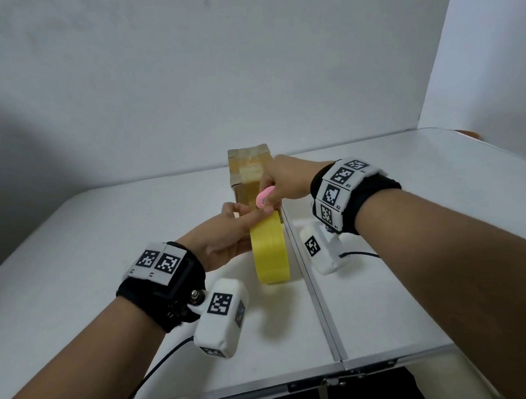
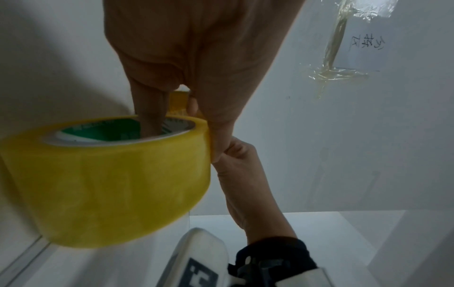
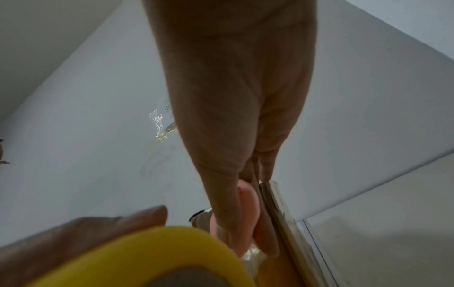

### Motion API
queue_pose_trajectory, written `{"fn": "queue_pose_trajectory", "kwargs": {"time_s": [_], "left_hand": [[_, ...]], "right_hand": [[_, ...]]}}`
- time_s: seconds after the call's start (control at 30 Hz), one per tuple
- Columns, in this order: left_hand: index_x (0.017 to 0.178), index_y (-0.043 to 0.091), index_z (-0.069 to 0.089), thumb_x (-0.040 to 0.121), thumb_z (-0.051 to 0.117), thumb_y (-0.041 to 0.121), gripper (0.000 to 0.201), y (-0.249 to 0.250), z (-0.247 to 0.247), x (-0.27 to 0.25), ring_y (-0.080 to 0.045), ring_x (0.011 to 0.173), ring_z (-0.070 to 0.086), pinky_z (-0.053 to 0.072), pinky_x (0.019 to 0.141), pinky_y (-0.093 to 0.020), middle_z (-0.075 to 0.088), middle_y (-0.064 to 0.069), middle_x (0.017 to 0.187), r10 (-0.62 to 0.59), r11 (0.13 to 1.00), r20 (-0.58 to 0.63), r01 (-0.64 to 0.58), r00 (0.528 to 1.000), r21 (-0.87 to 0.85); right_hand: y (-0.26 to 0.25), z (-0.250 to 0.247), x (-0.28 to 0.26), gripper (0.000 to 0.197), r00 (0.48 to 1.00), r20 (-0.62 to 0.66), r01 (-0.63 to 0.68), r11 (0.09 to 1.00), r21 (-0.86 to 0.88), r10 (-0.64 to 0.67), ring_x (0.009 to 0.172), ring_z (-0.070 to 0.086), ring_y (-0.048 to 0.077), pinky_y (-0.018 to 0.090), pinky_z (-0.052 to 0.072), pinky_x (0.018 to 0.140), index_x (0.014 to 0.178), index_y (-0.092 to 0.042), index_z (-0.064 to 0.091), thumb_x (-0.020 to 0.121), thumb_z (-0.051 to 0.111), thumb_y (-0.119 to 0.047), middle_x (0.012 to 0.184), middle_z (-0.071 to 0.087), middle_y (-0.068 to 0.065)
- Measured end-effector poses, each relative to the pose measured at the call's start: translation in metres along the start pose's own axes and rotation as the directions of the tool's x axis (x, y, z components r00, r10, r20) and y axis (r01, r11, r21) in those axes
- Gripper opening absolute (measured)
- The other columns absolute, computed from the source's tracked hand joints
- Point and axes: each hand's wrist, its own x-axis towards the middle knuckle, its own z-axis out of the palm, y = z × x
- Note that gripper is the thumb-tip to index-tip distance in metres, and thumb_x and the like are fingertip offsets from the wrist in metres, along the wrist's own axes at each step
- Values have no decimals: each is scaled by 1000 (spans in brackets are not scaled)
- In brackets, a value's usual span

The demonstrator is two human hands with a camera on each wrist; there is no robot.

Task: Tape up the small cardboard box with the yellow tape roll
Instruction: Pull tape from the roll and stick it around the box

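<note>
A small cardboard box (image 1: 249, 175) stands upright mid-table, with tape over its top and down its near face. Just in front of it is the yellow tape roll (image 1: 270, 251), on edge, gripped by my left hand (image 1: 226, 233). In the left wrist view, fingers reach into the core of the roll (image 2: 105, 180) and the thumb lies on its outer rim. My right hand (image 1: 280, 182) grips a small pink cutter (image 1: 264, 196) against the box's near face, just above the roll. The right wrist view shows the cutter (image 3: 248, 209) beside the box edge (image 3: 277, 213).
The white folding table has a seam (image 1: 311, 289) running front to back just right of the roll. White panels close the back and right sides. Crumpled clear tape scraps (image 2: 336, 48) stick to the back panel. A cable trails from each wrist camera.
</note>
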Motion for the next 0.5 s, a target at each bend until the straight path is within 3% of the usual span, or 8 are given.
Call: {"fn": "queue_pose_trajectory", "kwargs": {"time_s": [0.03,0.13,0.2,0.27,0.37,0.5], "left_hand": [[122,9,48,87,70,28,46,0,-1,-1,-16,82,74,60,81,-29,76,-5,94,-4,1000,14,3,1000,14],[132,5,55,89,67,32,52,0,-1,-5,-25,111,69,52,100,-37,72,-9,120,-32,997,63,27,997,79],[134,10,57,91,64,35,50,0,-3,-6,-28,121,63,48,105,-40,68,-10,128,-58,993,99,48,993,105],[132,16,60,93,60,40,45,1,-4,-8,-26,119,65,49,104,-39,69,-6,128,-79,986,138,57,987,159],[128,22,63,93,57,45,43,2,-7,-11,-16,100,71,56,91,-30,71,1,123,-90,970,146,54,985,236],[124,24,66,92,58,46,39,4,-8,-12,-12,91,72,56,91,-30,75,6,110,-96,963,139,57,986,264]], "right_hand": [[0,1,1,28,1000,-8,-4,1000,0,4,93,71,25,20,43,61,98,-4,78,82,72,-26,94,77,12],[-1,4,2,29,1000,-15,-6,1000,-14,6,88,71,25,19,43,58,97,-3,77,81,72,-27,92,78,13],[-3,5,3,29,1000,-10,-8,999,-32,8,82,68,23,19,41,57,98,-3,77,83,71,-27,95,77,15],[-3,5,4,30,1000,-3,-16,999,-39,15,86,69,28,22,42,61,98,-2,77,83,70,-27,97,76,17],[-1,5,6,30,1000,-3,-28,999,-37,28,96,70,33,24,41,61,98,0,76,82,70,-25,99,76,20],[-2,6,7,27,1000,-8,-26,999,-36,26,97,70,28,23,46,64,99,-4,77,83,69,-24,100,76,16]]}}
